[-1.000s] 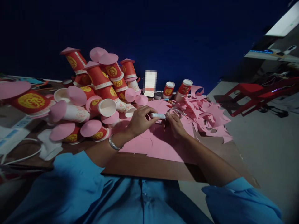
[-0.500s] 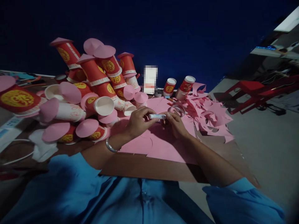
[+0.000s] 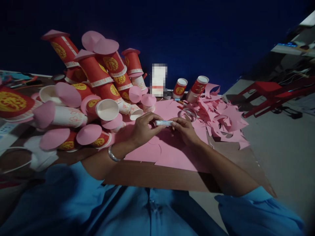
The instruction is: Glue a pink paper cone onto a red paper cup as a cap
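A small white glue stick (image 3: 163, 123) with a pale blue label lies level between my two hands, above the pink paper (image 3: 182, 154). The fingers and thumb of my left hand (image 3: 145, 128) close around its left end. On the other end, my right hand (image 3: 187, 130) pinches with thumb and fingertips; its lower fingers are partly in shadow. Beside my left hand are a pink paper cone (image 3: 148, 100) on a cup and a white cup (image 3: 136, 114) on its side. A roll of clear tape (image 3: 188, 114) rests just beyond my right hand.
Red and white paper cups with pink cone tops (image 3: 94, 68) are piled at the left. Two stacks of red cups (image 3: 180, 88) stand at the back, near a blurred-out pale panel (image 3: 158, 78). Pink paper scraps (image 3: 221, 118) lie at the right, and a red stool (image 3: 261, 93) stands beyond.
The view has shifted slightly, so the cup pile sits a little further left and higher. Both hands keep nearly the same hold on the glue stick.
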Demonstrator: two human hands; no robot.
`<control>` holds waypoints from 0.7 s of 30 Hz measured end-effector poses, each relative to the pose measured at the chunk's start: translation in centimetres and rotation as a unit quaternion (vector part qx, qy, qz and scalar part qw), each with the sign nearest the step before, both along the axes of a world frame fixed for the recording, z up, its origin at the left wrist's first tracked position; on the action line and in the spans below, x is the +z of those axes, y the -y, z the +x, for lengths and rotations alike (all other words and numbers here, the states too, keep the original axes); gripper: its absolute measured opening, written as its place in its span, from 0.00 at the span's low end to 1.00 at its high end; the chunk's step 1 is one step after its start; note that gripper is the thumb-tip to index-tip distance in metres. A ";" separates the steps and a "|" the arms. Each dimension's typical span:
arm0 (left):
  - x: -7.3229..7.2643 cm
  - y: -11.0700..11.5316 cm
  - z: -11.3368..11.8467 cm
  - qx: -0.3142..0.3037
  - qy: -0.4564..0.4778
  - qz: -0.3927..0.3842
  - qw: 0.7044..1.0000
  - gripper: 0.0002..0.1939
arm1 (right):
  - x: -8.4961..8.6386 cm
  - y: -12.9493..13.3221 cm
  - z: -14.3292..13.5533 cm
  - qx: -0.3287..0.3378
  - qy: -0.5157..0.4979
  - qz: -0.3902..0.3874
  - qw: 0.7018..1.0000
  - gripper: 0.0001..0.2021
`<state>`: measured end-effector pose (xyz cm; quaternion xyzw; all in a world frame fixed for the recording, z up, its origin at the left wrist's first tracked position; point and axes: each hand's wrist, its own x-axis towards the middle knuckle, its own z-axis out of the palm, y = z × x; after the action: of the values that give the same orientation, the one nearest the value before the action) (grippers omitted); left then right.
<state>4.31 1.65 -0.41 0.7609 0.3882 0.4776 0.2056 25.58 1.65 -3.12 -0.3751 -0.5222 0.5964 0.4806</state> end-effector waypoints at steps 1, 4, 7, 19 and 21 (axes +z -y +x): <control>0.0 0.0 0.0 0.000 0.002 -0.001 1.000 0.08 | 0.0 0.1 0.0 0.003 -0.005 -0.006 1.000 0.22; -0.1 0.2 -0.1 -0.013 0.001 -0.027 1.000 0.08 | 0.1 0.4 -0.2 0.007 -0.025 -0.022 0.999 0.22; -0.1 0.5 -0.7 -0.034 -0.017 -0.075 0.996 0.18 | 0.5 0.6 -0.3 -0.021 -0.048 -0.029 0.998 0.21; -1.8 2.0 -5.4 -0.056 -0.219 0.056 0.972 0.09 | 0.8 1.2 -0.1 -0.134 0.128 0.127 0.974 0.16; -2.0 2.5 -5.4 -0.068 -0.250 0.080 0.962 0.10 | 1.1 1.9 -0.1 -0.142 0.177 0.181 0.957 0.14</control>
<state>-1.11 -0.81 -2.45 0.8947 0.3354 0.2861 0.0722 25.45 -0.29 -2.04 -0.4515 -0.6394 0.3415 0.5203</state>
